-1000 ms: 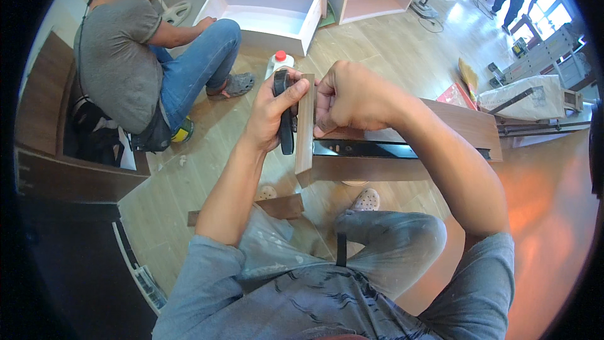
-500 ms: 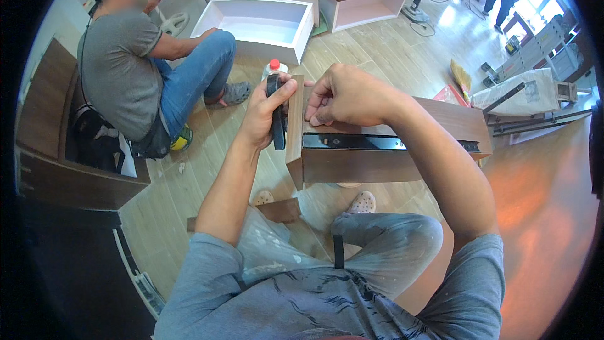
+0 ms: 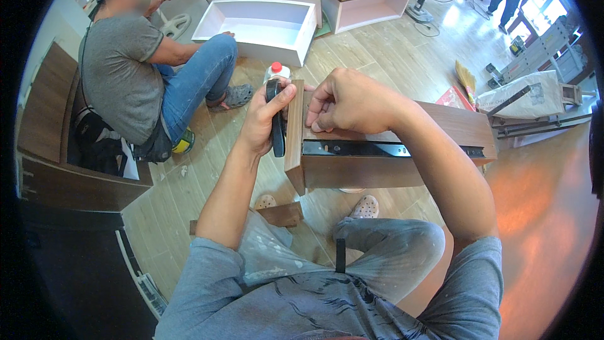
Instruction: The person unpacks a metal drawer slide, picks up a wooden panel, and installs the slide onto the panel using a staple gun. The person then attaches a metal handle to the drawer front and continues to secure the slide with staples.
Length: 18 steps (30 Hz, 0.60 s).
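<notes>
The right hand (image 3: pixel 358 101) had its fingers curled close together at the left end of a wooden box (image 3: pixel 368 174); whether they pinched anything small, I couldn't tell. The left hand's (image 3: pixel 264 116) fingers were closed round a black bar (image 3: pixel 278 127) just left of the box's end board (image 3: pixel 293 141). Against a second earlier, both hands had barely moved, suggesting fine, steady handling at that end. The box ran left to right before the body, a black slide (image 3: pixel 358 148) along its near edge; a red-capped bottle (image 3: pixel 277 73) stood beyond.
</notes>
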Motion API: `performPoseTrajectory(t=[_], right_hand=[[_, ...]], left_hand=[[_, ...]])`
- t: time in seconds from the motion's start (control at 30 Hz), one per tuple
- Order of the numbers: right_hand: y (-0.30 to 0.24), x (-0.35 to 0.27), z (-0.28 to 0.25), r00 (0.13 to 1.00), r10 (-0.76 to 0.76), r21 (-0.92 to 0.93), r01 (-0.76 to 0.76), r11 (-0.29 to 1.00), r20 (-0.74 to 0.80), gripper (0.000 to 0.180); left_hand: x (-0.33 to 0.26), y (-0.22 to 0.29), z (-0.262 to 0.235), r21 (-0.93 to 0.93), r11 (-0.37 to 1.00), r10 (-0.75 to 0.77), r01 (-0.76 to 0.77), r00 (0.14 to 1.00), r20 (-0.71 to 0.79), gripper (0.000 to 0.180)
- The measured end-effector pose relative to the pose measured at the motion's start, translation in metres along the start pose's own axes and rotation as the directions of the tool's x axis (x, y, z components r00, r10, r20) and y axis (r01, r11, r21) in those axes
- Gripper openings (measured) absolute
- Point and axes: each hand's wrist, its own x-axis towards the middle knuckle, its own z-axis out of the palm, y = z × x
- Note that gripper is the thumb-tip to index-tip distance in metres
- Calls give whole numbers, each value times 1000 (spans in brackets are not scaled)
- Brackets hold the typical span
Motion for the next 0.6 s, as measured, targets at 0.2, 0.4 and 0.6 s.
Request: performPoseTrajectory(t=[0.2,0.4,0.6], right_hand=[[1,3,2,1000,6,-22,-6,1000,0,17],[-5,9,3,999,47,-93,-44,995,23,13],[-12,15,6,998,59,-177,-61,982,-14,11]], left_hand=[[-2,0,-1,0,1000,4,-4,1000,2,24],[-1,-2,-4,-22,999,-34,34,999,-3,20],[-1,-6,-4,-79,997,-16,15,1000,-16,17]])
